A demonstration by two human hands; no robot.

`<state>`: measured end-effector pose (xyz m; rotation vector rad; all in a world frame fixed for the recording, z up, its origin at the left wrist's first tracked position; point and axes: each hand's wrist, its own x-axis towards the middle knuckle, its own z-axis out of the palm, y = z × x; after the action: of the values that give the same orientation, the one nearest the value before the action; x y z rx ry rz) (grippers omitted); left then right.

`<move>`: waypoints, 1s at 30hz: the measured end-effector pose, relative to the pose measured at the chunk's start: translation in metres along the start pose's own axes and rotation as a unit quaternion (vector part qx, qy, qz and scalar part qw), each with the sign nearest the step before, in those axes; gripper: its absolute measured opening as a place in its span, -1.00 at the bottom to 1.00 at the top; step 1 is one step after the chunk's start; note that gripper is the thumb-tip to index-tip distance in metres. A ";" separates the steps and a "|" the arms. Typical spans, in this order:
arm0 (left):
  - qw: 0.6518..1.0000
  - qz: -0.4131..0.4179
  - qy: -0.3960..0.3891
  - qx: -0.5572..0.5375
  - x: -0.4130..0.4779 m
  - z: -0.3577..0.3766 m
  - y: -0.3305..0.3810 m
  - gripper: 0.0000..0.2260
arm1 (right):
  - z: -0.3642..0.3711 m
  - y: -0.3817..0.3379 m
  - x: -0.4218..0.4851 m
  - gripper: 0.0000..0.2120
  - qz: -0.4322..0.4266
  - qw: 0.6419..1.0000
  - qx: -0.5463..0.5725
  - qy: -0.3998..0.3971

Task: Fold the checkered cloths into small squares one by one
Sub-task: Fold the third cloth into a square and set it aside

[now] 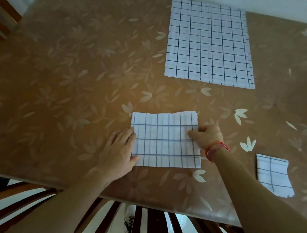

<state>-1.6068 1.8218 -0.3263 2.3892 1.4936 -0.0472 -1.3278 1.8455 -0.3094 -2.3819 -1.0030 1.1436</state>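
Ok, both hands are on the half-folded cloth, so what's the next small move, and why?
Probably lift the right edge with the right hand and fold it across to the left edge, where the left hand pins it. The cloth is a wide rectangle, bigger than the folded square nearby.

My left hand [120, 149] lies flat, palm down, fingers pointing toward one o'clock. My right hand [205, 136] reaches toward eleven o'clock, fingers pinched closed, wrist banded red.
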 end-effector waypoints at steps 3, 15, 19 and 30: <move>0.999 -0.022 0.040 -0.025 0.001 -0.005 0.003 -0.38 | -0.005 0.005 -0.007 -0.91 0.015 0.996 0.078 0.027; 0.990 0.064 0.084 -0.091 -0.010 0.021 0.059 -0.36 | 0.018 0.032 -0.084 -0.83 0.207 0.863 0.460 -0.022; 0.990 0.067 0.111 -0.059 -0.012 0.027 0.054 -0.48 | 0.024 0.045 -0.103 -0.74 0.200 0.860 0.464 -0.075; 0.983 0.103 0.149 -0.042 -0.044 0.030 0.031 -0.75 | 0.020 0.114 -0.110 -0.51 -0.007 0.996 0.080 0.048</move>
<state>-1.5952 1.7626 -0.3379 2.5523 1.3234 0.4302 -1.3385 1.6870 -0.3226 -2.2755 -0.8614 1.0508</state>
